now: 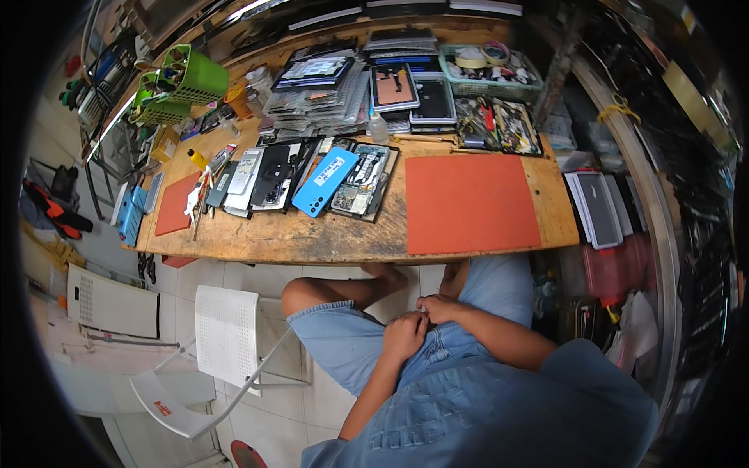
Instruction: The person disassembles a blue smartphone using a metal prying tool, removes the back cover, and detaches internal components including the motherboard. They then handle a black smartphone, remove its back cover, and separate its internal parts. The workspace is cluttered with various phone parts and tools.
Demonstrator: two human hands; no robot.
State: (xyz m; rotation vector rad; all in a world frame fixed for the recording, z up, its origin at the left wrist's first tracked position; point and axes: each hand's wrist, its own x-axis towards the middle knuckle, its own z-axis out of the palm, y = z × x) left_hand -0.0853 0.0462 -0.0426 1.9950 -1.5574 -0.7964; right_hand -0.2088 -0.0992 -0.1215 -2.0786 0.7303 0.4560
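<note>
Both hands rest in my lap, on blue denim shorts [335, 335], below the table's front edge. My left hand [405, 334] lies back upward with its fingers curled down. My right hand [440, 308] is closed, its fingertips meeting the left hand's fingers. Whatever is inside either hand, if anything, is hidden. Ahead on the wooden table [312, 240] lies an orange-red mat [472, 204]. Left of it sit an opened phone [361, 181] with its inner parts showing and a blue phone back cover [325, 182], tilted and partly overlapping its neighbours.
Stacks of bagged flat parts [320, 105] fill the table's back, beside a tray of tools [499, 125] and a green basket [491, 76]. A clear bottle [378, 129] stands before them. A white folding chair [226, 335] is at my left; shelving [663, 195] lines the right.
</note>
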